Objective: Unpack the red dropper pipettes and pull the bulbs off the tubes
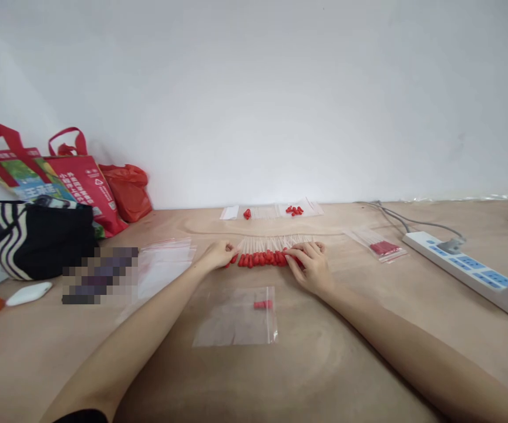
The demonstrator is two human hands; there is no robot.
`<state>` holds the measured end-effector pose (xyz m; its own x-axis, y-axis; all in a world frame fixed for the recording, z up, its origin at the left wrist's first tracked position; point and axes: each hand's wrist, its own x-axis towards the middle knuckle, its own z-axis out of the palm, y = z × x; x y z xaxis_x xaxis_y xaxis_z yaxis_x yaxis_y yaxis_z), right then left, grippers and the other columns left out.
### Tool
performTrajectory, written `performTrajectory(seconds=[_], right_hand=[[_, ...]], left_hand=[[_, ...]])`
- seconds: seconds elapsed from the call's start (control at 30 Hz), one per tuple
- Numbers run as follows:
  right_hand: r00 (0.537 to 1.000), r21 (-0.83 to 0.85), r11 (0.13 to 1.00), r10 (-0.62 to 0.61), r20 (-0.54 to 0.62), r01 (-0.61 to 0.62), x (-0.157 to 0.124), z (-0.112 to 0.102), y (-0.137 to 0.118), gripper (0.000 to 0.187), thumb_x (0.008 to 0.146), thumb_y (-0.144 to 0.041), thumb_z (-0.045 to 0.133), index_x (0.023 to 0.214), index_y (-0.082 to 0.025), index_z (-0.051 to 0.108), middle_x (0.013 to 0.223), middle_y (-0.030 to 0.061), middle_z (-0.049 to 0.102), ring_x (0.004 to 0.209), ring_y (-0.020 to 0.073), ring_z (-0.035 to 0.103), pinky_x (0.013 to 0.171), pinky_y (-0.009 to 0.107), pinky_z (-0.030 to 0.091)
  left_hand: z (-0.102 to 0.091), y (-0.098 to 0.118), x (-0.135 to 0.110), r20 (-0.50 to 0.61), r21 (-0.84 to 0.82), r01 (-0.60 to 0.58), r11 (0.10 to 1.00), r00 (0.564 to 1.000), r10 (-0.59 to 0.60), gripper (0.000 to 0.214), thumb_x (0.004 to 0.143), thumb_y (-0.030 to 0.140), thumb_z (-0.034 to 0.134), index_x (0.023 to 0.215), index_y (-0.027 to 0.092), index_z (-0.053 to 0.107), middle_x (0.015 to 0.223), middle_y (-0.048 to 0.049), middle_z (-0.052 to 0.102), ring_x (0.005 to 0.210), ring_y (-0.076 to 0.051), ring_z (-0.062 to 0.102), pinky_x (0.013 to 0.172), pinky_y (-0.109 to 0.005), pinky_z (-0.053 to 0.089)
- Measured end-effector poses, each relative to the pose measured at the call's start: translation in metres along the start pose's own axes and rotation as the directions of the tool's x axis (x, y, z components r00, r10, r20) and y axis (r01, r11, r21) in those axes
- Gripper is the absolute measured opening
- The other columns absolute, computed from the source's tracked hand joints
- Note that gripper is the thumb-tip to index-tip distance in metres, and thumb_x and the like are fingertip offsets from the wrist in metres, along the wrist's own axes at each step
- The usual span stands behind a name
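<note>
On the counter [280, 382], left hand [221, 254] and right hand [312, 267] curl at the ends of the row of sticks [271, 251], fingertips touching the red tips (pinching any? cannot tell, too small). An uneven squeeze could buckle the row and scatter sticks; a forearm could drag the clear bag [231, 323].

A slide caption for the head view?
Left hand and right hand touch a row of red-tipped sticks on a table.

text: none legible | red tote bag [87, 188]: white print (too small)
</note>
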<state>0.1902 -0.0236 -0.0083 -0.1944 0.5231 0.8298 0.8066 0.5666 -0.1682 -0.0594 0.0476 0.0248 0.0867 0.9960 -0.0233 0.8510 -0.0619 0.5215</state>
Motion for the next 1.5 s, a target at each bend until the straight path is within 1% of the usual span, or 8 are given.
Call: performTrajectory(seconds=[0.2,0.33,0.53,0.8,1.07,1.17,1.33,1.5], right_hand=[[0.996,0.080,0.993,-0.084,0.041,0.081,-0.009,-0.014,-0.015,0.013,0.079,-0.020,0.050,0.086,-0.021,0.061,0.079,0.0017,0.062,0.074,0.0134,0.050,0.073,0.032,0.027],[0.973,0.232,0.973,-0.071,0.220,0.018,-0.016,-0.023,-0.029,0.009,0.077,-0.021,0.052,0.077,-0.021,0.061,0.068,-0.0001,0.060,0.067,0.0125,0.047,0.068,0.031,0.027],[0.874,0.315,0.931,0.007,0.485,-0.182,-0.020,-0.028,-0.047,0.009,0.074,-0.026,0.056,0.069,-0.022,0.062,0.060,-0.0025,0.060,0.063,0.0122,0.049,0.068,0.031,0.028],[0.857,0.332,0.922,-0.003,0.515,-0.197,-0.020,-0.022,-0.049,0.010,0.073,-0.030,0.059,0.079,-0.026,0.065,0.064,-0.0029,0.062,0.066,0.0129,0.053,0.066,0.029,0.031],[0.842,0.340,0.918,-0.014,0.540,-0.203,-0.018,-0.024,-0.050,0.010,0.072,-0.026,0.059,0.079,-0.027,0.066,0.064,-0.0033,0.061,0.067,0.0129,0.052,0.066,0.030,0.030],[0.850,0.358,0.914,-0.026,0.527,-0.194,-0.019,-0.022,-0.048,0.010,0.074,-0.032,0.059,0.079,-0.027,0.066,0.065,-0.0022,0.062,0.067,0.0131,0.052,0.065,0.030,0.031],[0.838,0.370,0.906,-0.030,0.545,-0.208,-0.018,-0.019,-0.050,0.015,0.072,-0.038,0.061,0.082,-0.029,0.066,0.065,-0.0035,0.061,0.068,0.0125,0.053,0.066,0.029,0.031],[0.816,0.330,0.923,-0.032,0.577,-0.197,-0.016,-0.018,-0.060,0.010,0.070,-0.035,0.064,0.075,-0.026,0.065,0.065,-0.0026,0.058,0.069,0.0124,0.052,0.066,0.028,0.032]], left_hand=[[-0.002,-0.005,-0.013,-0.092,-0.017,-0.033,0.999,0.995,0.031,0.026,0.075,0.039,0.048,0.071,0.016,0.059,0.058,-0.0009,0.061,0.058,-0.014,0.057,0.054,-0.022,0.038],[0.001,-0.007,-0.036,-0.180,-0.024,-0.076,0.997,0.981,0.070,0.026,0.078,0.037,0.046,0.088,0.015,0.057,0.080,-0.0043,0.063,0.074,-0.016,0.057,0.066,-0.024,0.042],[0.008,-0.015,-0.081,-0.362,0.120,-0.343,0.932,0.859,0.363,0.022,0.078,0.034,0.047,0.091,0.018,0.055,0.098,-0.0060,0.056,0.097,-0.020,0.050,0.087,-0.034,0.039],[0.017,-0.027,-0.049,-0.218,-0.142,-0.246,0.959,0.953,0.213,0.030,0.072,0.022,0.055,0.100,0.014,0.051,0.098,-0.0078,0.057,0.086,-0.016,0.058,0.079,-0.031,0.049],[0.012,-0.017,-0.071,-0.263,-0.002,-0.323,0.946,0.913,0.312,0.028,0.075,0.027,0.053,0.101,0.016,0.053,0.102,-0.0073,0.058,0.097,-0.020,0.055,0.085,-0.036,0.045],[0.007,-0.009,-0.102,-0.168,0.037,-0.419,0.907,0.893,0.419,0.025,0.080,0.033,0.048,0.100,0.020,0.056,0.105,-0.0055,0.058,0.102,-0.021,0.052,0.091,-0.036,0.041],[0.010,0.000,-0.136,0.207,0.023,-0.497,0.867,0.851,0.482,0.049,0.081,0.042,0.047,0.127,0.028,0.038,0.133,-0.0042,0.041,0.122,-0.022,0.037,0.101,-0.041,0.031],[0.009,0.005,-0.135,0.287,0.053,-0.570,0.820,0.795,0.535,0.048,0.083,0.042,0.043,0.130,0.032,0.033,0.139,-0.0011,0.030,0.128,-0.022,0.026,0.105,-0.044,0.023]])
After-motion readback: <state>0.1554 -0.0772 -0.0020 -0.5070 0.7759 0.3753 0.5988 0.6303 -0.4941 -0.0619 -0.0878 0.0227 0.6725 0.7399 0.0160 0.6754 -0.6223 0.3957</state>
